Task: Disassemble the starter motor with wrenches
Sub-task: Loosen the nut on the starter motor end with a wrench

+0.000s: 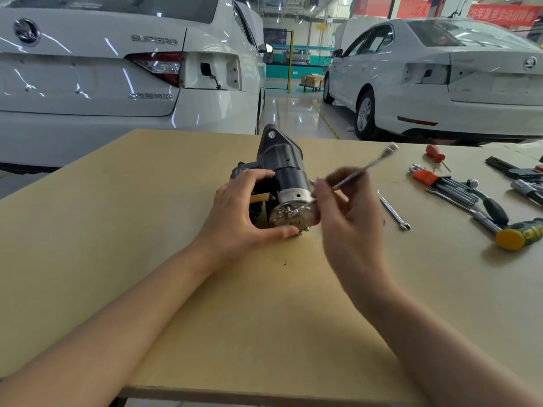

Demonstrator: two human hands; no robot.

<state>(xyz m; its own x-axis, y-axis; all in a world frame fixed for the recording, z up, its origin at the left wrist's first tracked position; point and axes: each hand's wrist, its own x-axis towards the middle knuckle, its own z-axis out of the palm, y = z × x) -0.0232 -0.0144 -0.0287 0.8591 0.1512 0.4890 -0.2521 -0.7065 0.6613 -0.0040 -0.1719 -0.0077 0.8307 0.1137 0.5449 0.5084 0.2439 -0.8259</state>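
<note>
Head view: left hand (241, 212) grips black cylindrical starter motor (283, 177); right hand (349, 218) pinches slim chrome wrench (361, 168); car badge reads SUPERB (154, 39).

Arms: two forearms reach in from the near edge of the view — both bare, no sleeve showing anywhere along them.
Left hand (238, 214): bare, no glove, no ring to be seen.
Right hand (349, 227): bare as well — no glove, and no watch or band at the wrist.
Nails: short and plain where they show on the left fingertips.
</note>
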